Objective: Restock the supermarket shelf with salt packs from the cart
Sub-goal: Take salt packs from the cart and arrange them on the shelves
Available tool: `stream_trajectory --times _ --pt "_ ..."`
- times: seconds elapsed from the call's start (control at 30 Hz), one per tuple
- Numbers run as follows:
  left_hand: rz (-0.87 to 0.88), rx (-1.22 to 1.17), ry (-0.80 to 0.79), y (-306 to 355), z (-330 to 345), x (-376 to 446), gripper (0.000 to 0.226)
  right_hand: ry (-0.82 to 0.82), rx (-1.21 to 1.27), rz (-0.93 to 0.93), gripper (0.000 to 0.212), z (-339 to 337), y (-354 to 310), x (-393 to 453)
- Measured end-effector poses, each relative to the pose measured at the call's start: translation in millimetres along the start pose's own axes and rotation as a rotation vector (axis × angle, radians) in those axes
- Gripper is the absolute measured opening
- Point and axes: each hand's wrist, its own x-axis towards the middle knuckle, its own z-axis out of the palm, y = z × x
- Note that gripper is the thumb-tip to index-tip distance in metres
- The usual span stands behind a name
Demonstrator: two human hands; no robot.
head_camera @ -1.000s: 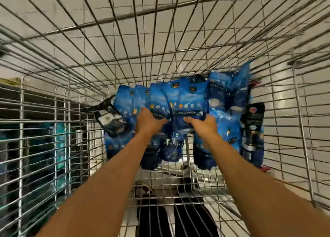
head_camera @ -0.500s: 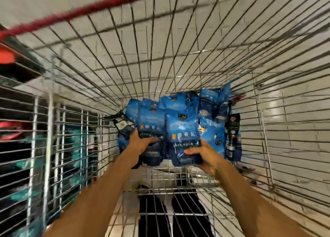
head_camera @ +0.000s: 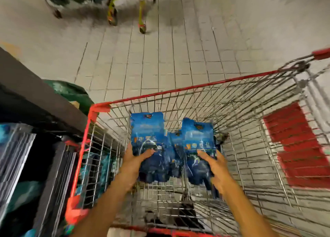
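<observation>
Both hands are inside the wire basket of a red-rimmed shopping cart [head_camera: 187, 89], each holding up blue salt packs. The left hand [head_camera: 133, 162] grips one pack [head_camera: 147, 134] from its lower left edge, thumb laid across the printed front and fingers hidden behind it. The right hand [head_camera: 214, 167] grips a second pack [head_camera: 198, 140] from its lower right, thumb across the front, fingers wrapped behind. Both packs stand roughly upright, tops pointing away from the wrists, and they sit just beside each other. Between the two grips a third blue pack [head_camera: 175, 142] shows as a narrow strip; which hand carries it cannot be told, and motion blur hides whether more packs are stacked behind the front ones. So two packs are plainly counted, with at least one more partly seen.

The packs' dark lower ends hang below the thumbs, above the cart's wire floor. Right of the right hand, the folded red child-seat flap [head_camera: 294, 147] lies against the cart's end wall. Left of the left hand, outside the cart's side, stands a dark shelf unit [head_camera: 35, 97] with blurred blue and teal goods under it. Beyond the packs, past the cart's far rim, lies pale tiled floor [head_camera: 160, 49], and at its far end the wheels [head_camera: 142, 26] of another trolley.
</observation>
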Motion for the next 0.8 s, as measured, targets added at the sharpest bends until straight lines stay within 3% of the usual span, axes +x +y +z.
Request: stream_trajectory --times 0.2,0.3,0.53,0.67,0.8 --pt "0.251 -0.005 0.02 47.9 -50.3 -85.8 0.109 -0.103 0.073 -0.16 0.102 29.2 -34.1 -73.3" --pt "0.404 0.027 0.095 63.7 -75.0 -123.4 0.095 -0.206 0.057 -0.208 0.112 54.9 -51.1 -97.8" --pt "0.599 -0.113 0.352 80.8 -130.3 -209.7 0.078 -0.562 -0.083 -0.328 0.058 130.4 -85.3 -130.2" --pt "0.677 -0.157 0.557 71.5 -160.6 -270.7 0.08 -0.776 -0.178 -0.32 0.058 178.3 -83.5 -155.7" --pt "0.717 -0.237 0.741 47.9 -186.0 -334.7 0.078 -1.006 -0.236 -0.291 0.046 221.7 -63.4 -192.4"
